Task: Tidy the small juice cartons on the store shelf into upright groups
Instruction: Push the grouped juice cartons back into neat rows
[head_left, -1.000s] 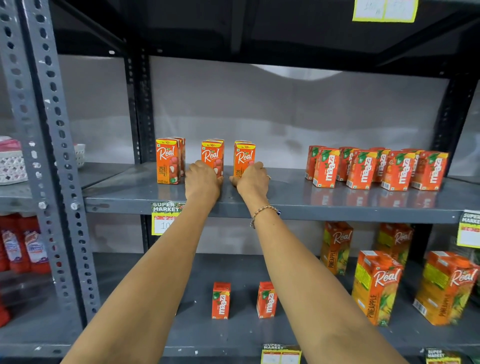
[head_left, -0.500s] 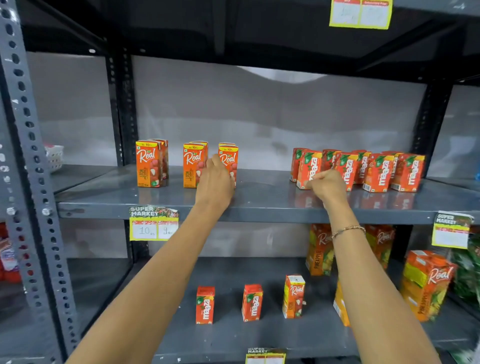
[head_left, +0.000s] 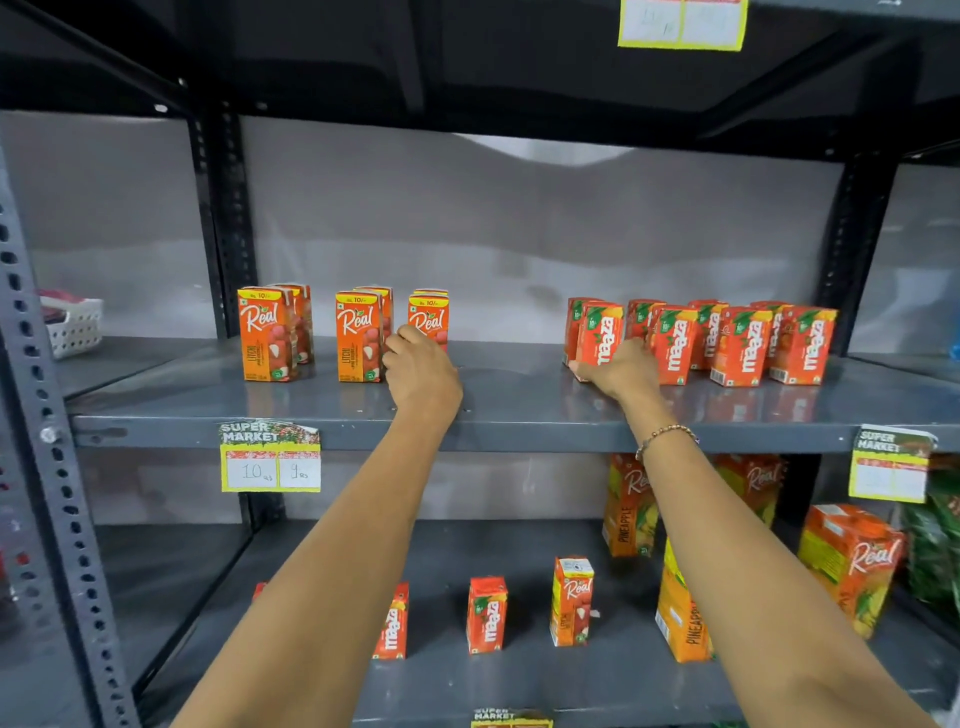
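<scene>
On the grey middle shelf (head_left: 519, 431), small orange Real litchi cartons stand upright in three spaced groups: a left pair (head_left: 265, 335), a middle pair (head_left: 358, 338) and a right pair (head_left: 428, 318). My left hand (head_left: 421, 371) curls around the base of the right pair's front carton. To the right stands a row of several red Maaza cartons (head_left: 743, 345). My right hand (head_left: 621, 369) grips the leftmost Maaza carton (head_left: 600, 330) at its lower edge, thumb under its left corner.
The lower shelf holds two small Maaza cartons (head_left: 488, 616) (head_left: 392, 623), one small Real carton (head_left: 571, 600) and large pineapple cartons (head_left: 852, 561) at the right. A white basket (head_left: 72, 325) sits far left. Price tags (head_left: 270, 457) hang from the shelf edge.
My right hand has left the Real cartons and moved right to the leftmost Maaza carton. My left hand has shifted onto the rightmost Real carton. The view has swung slightly right.
</scene>
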